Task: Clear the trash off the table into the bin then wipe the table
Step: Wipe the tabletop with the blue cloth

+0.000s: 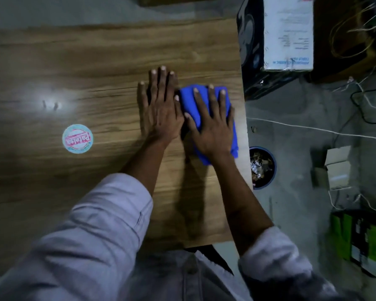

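The worktop (96, 61) is mid-brown with streaky wood grain and a white glare patch at ten o'clock. Just right of centre lies a plain bright blue cloth (188, 98). At nine o'clock a round sticker (77, 138) is white with a pale teal rim and pink-red lettering. The sleeves (109, 213) at six o'clock are pale lilac-grey. At three o'clock the bin (274, 168) is blue-black, with silver foil (255, 168) inside. The floor (291, 118) is mottled grey.

Left hand (161, 115): laid flat, fingers straight. Right hand (213, 129): laid flat just beside, fingers spread. Forearms: extended forward.
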